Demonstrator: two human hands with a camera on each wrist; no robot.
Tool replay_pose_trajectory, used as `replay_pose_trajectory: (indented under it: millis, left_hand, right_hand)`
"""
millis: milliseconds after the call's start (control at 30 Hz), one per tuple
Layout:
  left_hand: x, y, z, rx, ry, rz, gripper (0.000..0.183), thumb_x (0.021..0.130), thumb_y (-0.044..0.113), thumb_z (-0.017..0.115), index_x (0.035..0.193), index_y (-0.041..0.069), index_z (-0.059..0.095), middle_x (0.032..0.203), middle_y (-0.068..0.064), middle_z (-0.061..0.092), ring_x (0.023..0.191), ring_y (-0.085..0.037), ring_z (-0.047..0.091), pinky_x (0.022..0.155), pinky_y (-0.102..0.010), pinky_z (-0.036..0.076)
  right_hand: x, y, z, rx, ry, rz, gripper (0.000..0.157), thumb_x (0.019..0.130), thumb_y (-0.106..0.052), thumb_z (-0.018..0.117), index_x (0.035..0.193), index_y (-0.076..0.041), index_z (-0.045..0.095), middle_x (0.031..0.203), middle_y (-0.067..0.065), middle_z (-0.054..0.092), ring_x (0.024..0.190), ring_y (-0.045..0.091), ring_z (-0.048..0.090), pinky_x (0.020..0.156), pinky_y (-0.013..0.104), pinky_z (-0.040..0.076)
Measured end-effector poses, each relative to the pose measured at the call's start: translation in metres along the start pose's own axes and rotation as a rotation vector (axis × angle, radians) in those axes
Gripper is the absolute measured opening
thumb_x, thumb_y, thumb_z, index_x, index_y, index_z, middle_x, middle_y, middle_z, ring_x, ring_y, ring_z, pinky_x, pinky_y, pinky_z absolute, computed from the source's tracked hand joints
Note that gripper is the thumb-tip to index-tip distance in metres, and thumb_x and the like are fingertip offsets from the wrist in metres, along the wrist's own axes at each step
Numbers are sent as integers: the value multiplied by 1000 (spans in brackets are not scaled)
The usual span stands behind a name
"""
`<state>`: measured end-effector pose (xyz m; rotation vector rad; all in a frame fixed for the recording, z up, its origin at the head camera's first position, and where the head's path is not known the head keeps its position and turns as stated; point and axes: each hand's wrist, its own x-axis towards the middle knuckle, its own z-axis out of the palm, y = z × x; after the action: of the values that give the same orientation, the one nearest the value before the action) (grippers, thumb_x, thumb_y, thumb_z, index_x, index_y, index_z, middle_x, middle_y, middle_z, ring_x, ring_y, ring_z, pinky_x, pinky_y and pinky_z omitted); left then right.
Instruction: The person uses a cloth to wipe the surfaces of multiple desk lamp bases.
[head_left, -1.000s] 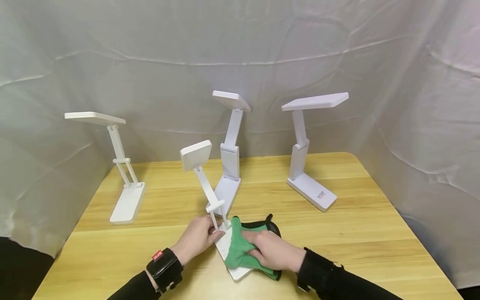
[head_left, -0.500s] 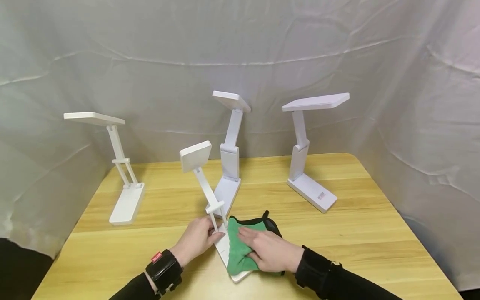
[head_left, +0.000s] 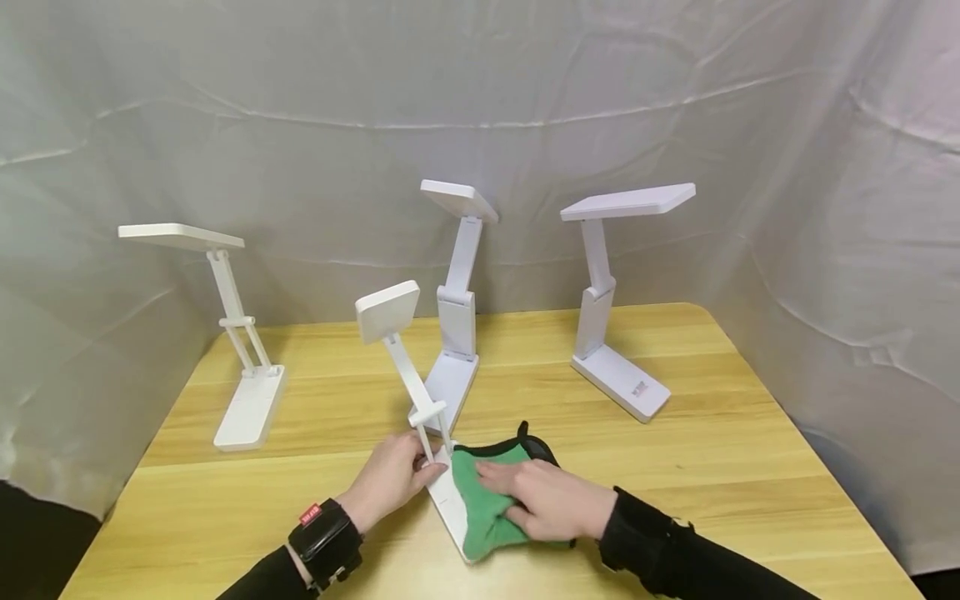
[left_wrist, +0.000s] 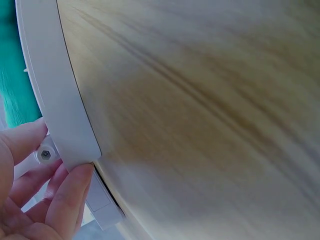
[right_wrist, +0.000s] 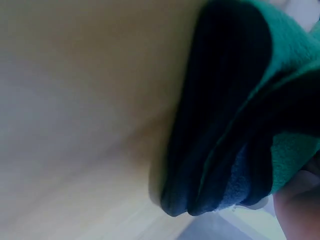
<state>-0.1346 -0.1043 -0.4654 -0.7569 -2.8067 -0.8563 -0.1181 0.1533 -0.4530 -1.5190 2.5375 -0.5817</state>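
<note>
A white folding desk lamp (head_left: 405, 367) stands at the front middle of the table, its base slanting towards me. My left hand (head_left: 390, 471) grips the edge of that base beside the hinge; in the left wrist view, the fingers (left_wrist: 70, 200) and thumb pinch the lamp base (left_wrist: 55, 75) from its two sides. A green cloth with black edging (head_left: 487, 508) covers much of the base's right side. My right hand (head_left: 547, 496) holds the cloth against the base, fingers spread over it. The right wrist view shows the cloth's folded black edge (right_wrist: 220, 110); most of the hand is out of sight there.
Three more white desk lamps stand unfolded: a left lamp (head_left: 251, 408), a middle lamp (head_left: 457, 333) close behind the held one, and a right lamp (head_left: 622, 379). A grey curtain (head_left: 337, 167) surrounds the back and sides of the wooden table (head_left: 750, 500).
My right hand has shifted the cloth over the lamp base, and the cloth now reaches its near end. My left hand keeps its grip on the base.
</note>
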Motion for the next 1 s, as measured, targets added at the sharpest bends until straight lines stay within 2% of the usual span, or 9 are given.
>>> replay_pose_trajectory:
  millis: [167,367,467,567,600,700,800,833,1000]
  left_hand:
    - [2,1,0,-2,-6,4,14,79,20,74,87,9,69,75,1,61,60,-7,51,50,-21,45]
    - [1,3,1,-6,-8,-2,16,79,20,75,89,9,70,79,1,63,62,-7,51,51,-21,46]
    - [0,4,2,-4,-5,-10,15,78,20,75,88,11,69,78,2,62,62,-7,51,52,-21,46]
    - [-1,3,1,5,-2,-18,14,78,20,75,86,12,68,75,4,60,60,-7,50,51,-21,45]
    - [0,3,1,9,-2,-18,13,78,20,75,85,12,67,75,4,59,60,-7,50,50,-21,45]
    - [0,2,0,14,-3,-14,14,79,21,74,86,11,68,73,4,59,59,-7,49,49,-21,45]
    - [1,2,-1,13,-2,-6,16,78,21,74,87,9,69,76,1,62,60,-8,51,50,-21,46]
    - [1,2,-1,12,-1,-4,16,78,21,74,88,9,69,77,-1,63,60,-8,52,50,-21,46]
    - [0,1,-1,8,-4,-5,17,79,21,74,88,9,68,82,-4,66,64,-10,56,54,-23,49]
  right_hand:
    - [8,4,0,29,-2,38,49,90,-10,53,137,-2,46,143,16,41,129,24,41,104,39,39]
    - [-22,-2,2,64,-13,-10,52,87,-7,54,138,-4,45,144,14,41,130,21,40,103,39,40]
    - [-29,-4,4,87,-5,-23,53,85,-5,55,137,-3,46,142,14,43,130,21,41,102,39,42]
    - [-20,-5,3,107,-2,6,52,88,-7,55,138,1,43,141,17,44,120,18,52,100,36,44]
    - [-15,-4,2,113,-2,25,52,89,-9,55,138,2,42,140,19,44,109,16,59,98,33,46]
    - [3,-3,-1,107,-4,85,53,92,-13,55,139,6,39,140,21,44,104,15,60,96,31,47]
    - [14,-4,-1,46,-12,124,55,94,-18,55,140,7,37,141,20,44,115,19,55,97,33,47]
    - [14,-5,1,26,-13,126,55,95,-19,54,140,7,37,141,19,44,123,22,48,99,35,45]
    - [-7,-15,8,-4,-8,95,57,95,-24,56,140,6,37,140,18,46,125,24,46,98,38,46]
